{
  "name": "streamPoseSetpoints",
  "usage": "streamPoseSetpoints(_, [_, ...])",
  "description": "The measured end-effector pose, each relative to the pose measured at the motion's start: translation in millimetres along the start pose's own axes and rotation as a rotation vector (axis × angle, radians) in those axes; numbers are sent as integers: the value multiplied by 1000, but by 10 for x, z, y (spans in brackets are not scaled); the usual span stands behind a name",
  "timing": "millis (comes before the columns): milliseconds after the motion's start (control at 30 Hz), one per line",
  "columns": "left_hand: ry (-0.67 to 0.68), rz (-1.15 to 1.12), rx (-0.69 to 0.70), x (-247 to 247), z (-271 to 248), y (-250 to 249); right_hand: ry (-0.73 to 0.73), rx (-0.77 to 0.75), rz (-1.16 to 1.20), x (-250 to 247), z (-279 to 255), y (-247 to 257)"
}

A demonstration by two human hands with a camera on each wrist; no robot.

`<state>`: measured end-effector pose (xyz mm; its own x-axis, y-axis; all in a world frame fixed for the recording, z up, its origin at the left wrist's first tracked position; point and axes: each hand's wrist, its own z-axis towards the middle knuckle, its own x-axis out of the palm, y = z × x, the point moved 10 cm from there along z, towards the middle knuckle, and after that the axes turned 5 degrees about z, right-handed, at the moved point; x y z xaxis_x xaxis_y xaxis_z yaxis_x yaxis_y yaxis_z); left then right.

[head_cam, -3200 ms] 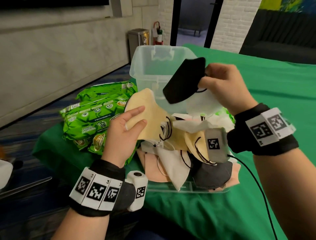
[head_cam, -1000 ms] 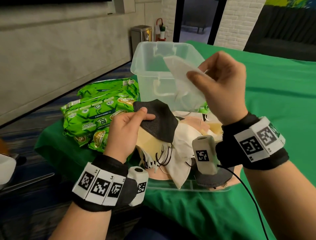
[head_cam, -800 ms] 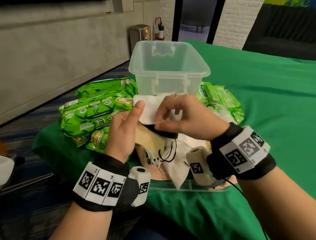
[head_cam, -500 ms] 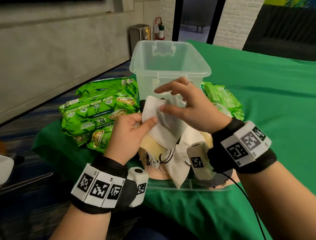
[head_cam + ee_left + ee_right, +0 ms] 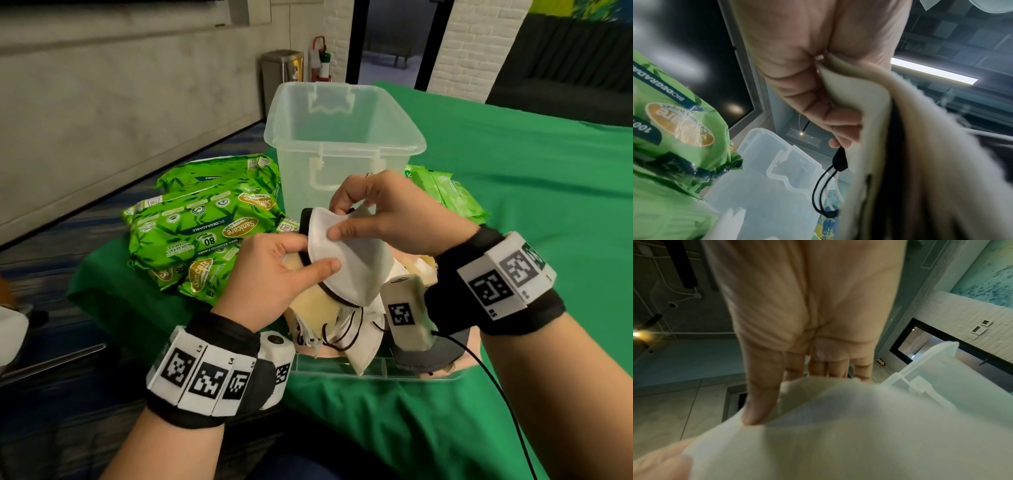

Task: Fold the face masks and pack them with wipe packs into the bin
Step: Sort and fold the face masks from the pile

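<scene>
A white folded mask (image 5: 352,263) lies on top of a black one and a cream one, stacked in my left hand (image 5: 308,260), whose thumb and fingers pinch the stack's left edge. My right hand (image 5: 342,221) pinches the white mask's upper edge between thumb and fingers. In the left wrist view the cream mask (image 5: 920,146) and black ear loops (image 5: 824,186) hang from the fingers. In the right wrist view the thumb rests on the white mask (image 5: 838,443). The clear bin (image 5: 342,144) stands just behind the hands and looks empty. Green wipe packs (image 5: 205,226) lie left of it.
Loose masks (image 5: 359,342) in white, cream, pink and grey are heaped on a clear lid (image 5: 342,371) below my hands. More pale green wipe packs (image 5: 448,195) sit right of the bin. Green cloth (image 5: 531,205) covers the table; its left edge drops to the floor.
The black mask, then the white one, went from my right hand onto the cream mask in my left. Since half a second ago the right hand has settled the white mask flatter on the stack.
</scene>
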<state>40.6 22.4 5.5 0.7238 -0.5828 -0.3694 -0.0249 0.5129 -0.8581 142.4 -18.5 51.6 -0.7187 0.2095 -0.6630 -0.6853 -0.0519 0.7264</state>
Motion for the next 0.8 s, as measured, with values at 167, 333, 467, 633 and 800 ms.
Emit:
streamPoseSetpoints(167, [35,33,37,33,9,17,-165,-23,39,-110,-36,-34])
streamPoseSetpoints(333, [22,1,31,19,17,23,-176,-51,26,-84,-53,17])
streamPoseSetpoints(467, [18,-89,18,7,17,31,-306,-96,76,-191,-117,30])
streamPoseSetpoints(633, [-41,-186,21,-87,-3,58,-463,-110,269,-357,-278,-48])
streamPoseSetpoints(800, [-164,-169,10,-170,22,123,-647,-103,520,-475,-405,-164])
